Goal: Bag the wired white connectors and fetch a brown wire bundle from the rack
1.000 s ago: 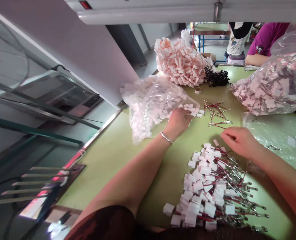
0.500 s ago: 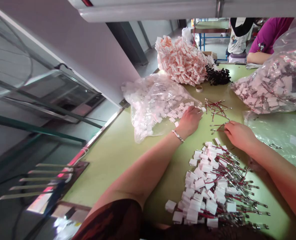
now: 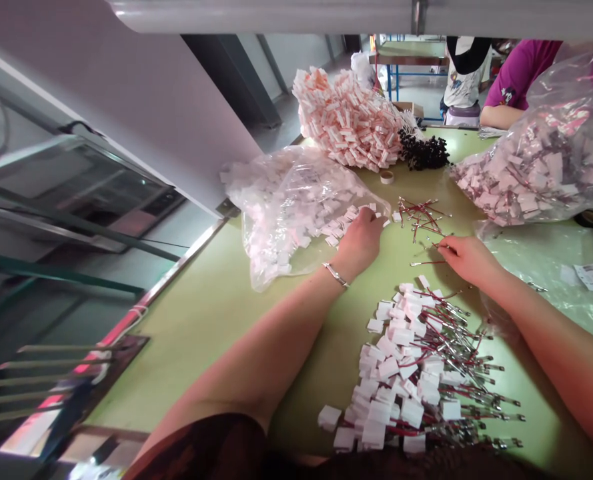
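Note:
My left hand [image 3: 360,241], with a bracelet at the wrist, is at the mouth of a clear plastic bag [image 3: 271,220]. Loose white connector housings [image 3: 337,230] lie around its fingertips. Its fingers are curled together, and what they pinch is hidden. My right hand [image 3: 469,259] pinches a short red wire [image 3: 433,243] with metal terminal ends, just above the table. Another red wire lies flat below its fingertips. Between and beyond the hands is a small loose pile of red wires [image 3: 421,215]. Nearer me spreads a heap of white housings with red wires fitted [image 3: 401,363].
At the back stands a big bundle of pinkish-white connectors [image 3: 346,123] beside black-tipped leads [image 3: 423,150] and a tape roll [image 3: 387,177]. A full plastic bag [image 3: 536,170] sits at the right, a flat bag [image 3: 551,267] below it. A person's purple sleeve [image 3: 519,73] is beyond.
My right hand's fingers have lifted a red wire slightly off the others near them. My left hand has curled its fingers more over the white housings. The view has shifted slightly right.

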`<state>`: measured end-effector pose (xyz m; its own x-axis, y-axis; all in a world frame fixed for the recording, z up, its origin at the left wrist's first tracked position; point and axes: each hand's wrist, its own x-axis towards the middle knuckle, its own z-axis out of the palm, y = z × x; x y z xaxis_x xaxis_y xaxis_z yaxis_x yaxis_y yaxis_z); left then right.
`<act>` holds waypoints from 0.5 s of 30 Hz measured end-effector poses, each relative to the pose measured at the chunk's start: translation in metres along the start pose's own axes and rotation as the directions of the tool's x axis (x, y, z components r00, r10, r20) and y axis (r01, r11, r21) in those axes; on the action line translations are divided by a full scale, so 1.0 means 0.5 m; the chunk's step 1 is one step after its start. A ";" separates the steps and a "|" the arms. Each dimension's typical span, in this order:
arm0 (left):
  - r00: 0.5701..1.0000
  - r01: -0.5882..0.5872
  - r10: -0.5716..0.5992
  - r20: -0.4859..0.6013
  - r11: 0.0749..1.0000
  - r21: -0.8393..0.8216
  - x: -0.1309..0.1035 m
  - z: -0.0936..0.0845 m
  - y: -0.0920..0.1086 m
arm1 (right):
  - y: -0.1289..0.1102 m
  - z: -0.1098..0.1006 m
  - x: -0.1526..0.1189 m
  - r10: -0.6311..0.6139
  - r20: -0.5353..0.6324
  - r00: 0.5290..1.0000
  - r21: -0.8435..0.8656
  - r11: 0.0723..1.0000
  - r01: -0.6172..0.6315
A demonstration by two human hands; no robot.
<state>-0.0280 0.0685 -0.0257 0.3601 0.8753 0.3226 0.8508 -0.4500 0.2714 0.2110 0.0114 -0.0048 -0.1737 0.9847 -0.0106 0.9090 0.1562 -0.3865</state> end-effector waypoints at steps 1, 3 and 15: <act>0.999 0.015 -0.018 -0.043 0.997 -0.073 0.001 -0.005 0.002 | 0.003 0.001 0.004 0.000 -0.001 1.000 0.050 0.999 0.000; 0.993 0.068 -0.093 -0.078 0.959 -0.275 0.003 -0.012 0.006 | 0.008 0.001 0.012 -0.030 0.036 0.999 0.100 0.995 0.026; 0.805 0.521 -0.279 0.524 -0.090 -0.849 -0.015 -0.029 0.061 | -0.014 -0.012 -0.004 -0.029 0.053 0.998 0.429 0.903 0.004</act>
<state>-0.0101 0.0454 -0.0068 0.2526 0.9228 -0.2909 -0.2135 0.3464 0.9135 0.2074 0.0090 0.0033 -0.2202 0.9743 -0.0483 0.6582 0.1119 -0.7445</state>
